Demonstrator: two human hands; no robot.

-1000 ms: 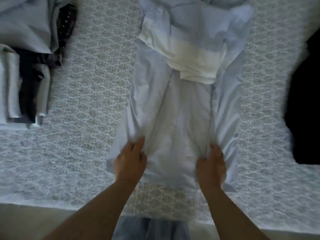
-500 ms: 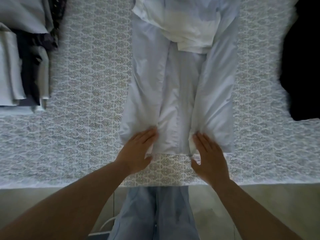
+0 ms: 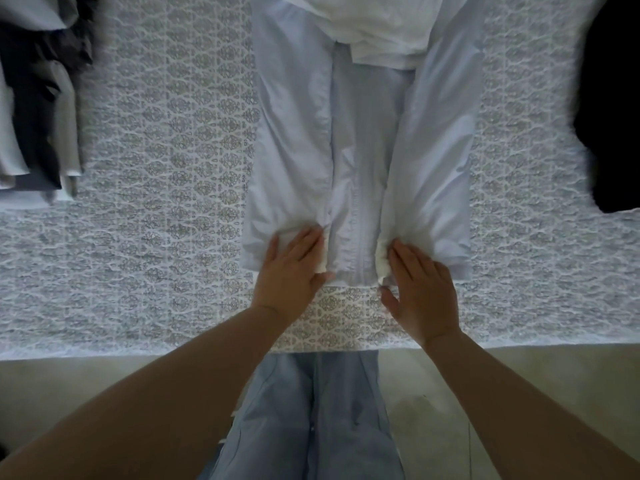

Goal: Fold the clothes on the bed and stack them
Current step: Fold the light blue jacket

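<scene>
A pale blue garment lies lengthwise on the lace bedspread, with both long sides folded in toward its middle. A white garment lies over its far end. My left hand rests with straight fingers on the left folded panel at the near hem, thumb at the hem's edge. My right hand lies flat on the right folded panel at the hem, thumb on the bedspread just below it. Cloth bunches slightly beside both index fingers.
A stack of folded grey and black clothes sits at the bed's left. A black garment lies at the right edge. The bed's near edge runs across below my hands, with floor and my jeans-clad legs beyond it.
A second ago both hands clutched bunched cloth near the hem. The side panels now lie folded inward, and my hands rest flatter on them at the hem's edge.
</scene>
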